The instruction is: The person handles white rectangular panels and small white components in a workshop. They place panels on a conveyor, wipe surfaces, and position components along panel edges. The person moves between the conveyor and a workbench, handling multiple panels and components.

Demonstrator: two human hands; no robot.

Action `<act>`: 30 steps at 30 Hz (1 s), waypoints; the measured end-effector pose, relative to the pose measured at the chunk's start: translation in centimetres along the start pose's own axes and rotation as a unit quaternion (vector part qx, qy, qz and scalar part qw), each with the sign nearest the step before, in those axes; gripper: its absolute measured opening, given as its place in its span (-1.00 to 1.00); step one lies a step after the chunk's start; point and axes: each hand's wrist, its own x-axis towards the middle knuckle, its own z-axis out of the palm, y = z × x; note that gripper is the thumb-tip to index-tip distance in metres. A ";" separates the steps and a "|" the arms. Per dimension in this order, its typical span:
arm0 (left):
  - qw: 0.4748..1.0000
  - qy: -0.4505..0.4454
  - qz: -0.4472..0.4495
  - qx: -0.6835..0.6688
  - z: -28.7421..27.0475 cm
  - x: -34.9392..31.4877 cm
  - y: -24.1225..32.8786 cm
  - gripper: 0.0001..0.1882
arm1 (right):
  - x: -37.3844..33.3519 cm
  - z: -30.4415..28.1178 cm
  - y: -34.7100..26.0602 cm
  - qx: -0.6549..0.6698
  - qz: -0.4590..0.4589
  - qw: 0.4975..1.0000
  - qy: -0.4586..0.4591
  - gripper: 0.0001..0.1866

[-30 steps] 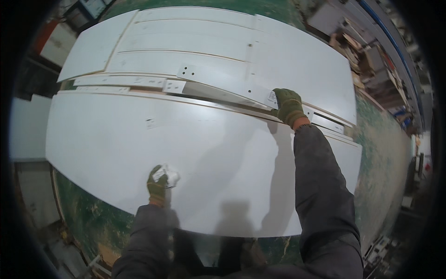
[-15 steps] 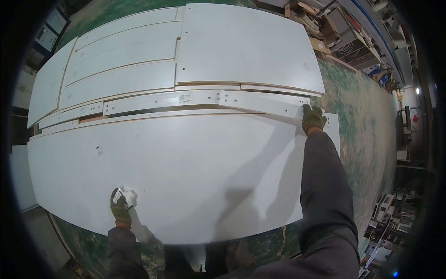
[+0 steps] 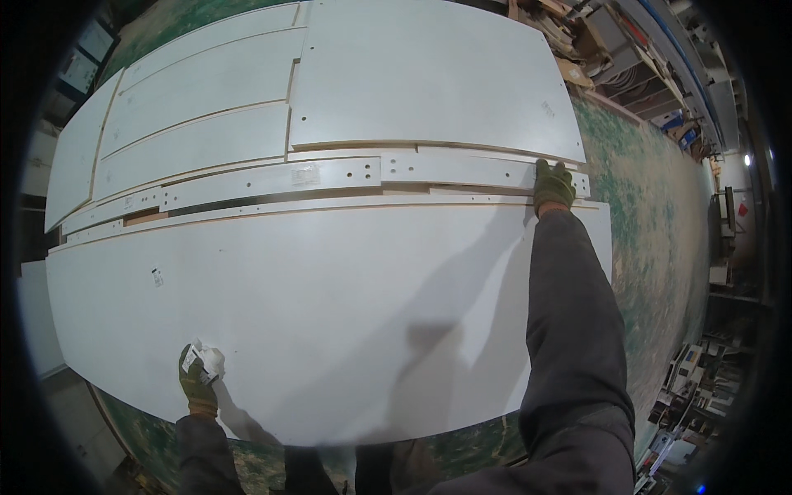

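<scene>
My left hand (image 3: 195, 386), in an olive work glove, is closed around a crumpled white bundle (image 3: 211, 360) with a printed label showing. It is just above or on the near left of a large white panel (image 3: 297, 297). At the far right, my gloved right hand (image 3: 553, 188) reaches across the right end of a narrow white board (image 3: 462, 171) with drilled holes. Its fingers are bent over the board's far edge. That board lies in line with another drilled narrow board (image 3: 272, 181) to its left, and their ends meet. The underside of my right hand's grip is hidden.
Beyond the narrow boards lie a big white panel (image 3: 429, 74) and several flat panels (image 3: 198, 132) at the left. Gaps run between the narrow boards and the near panel. A green, worn floor (image 3: 652, 231) borders the right side. Shelving with boxes (image 3: 631, 58) stands at the far right.
My right hand has moved the narrow board's right end away from me, so it went from slanted to lined up with the row. My left hand shifted slightly left, still holding the bundle.
</scene>
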 end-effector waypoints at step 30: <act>0.821 -0.522 0.035 0.228 13.3 -22.4 6.8 -0.08 | -92.2 -8.6 5.8 0.568 0.171 0.792 -0.142 -0.47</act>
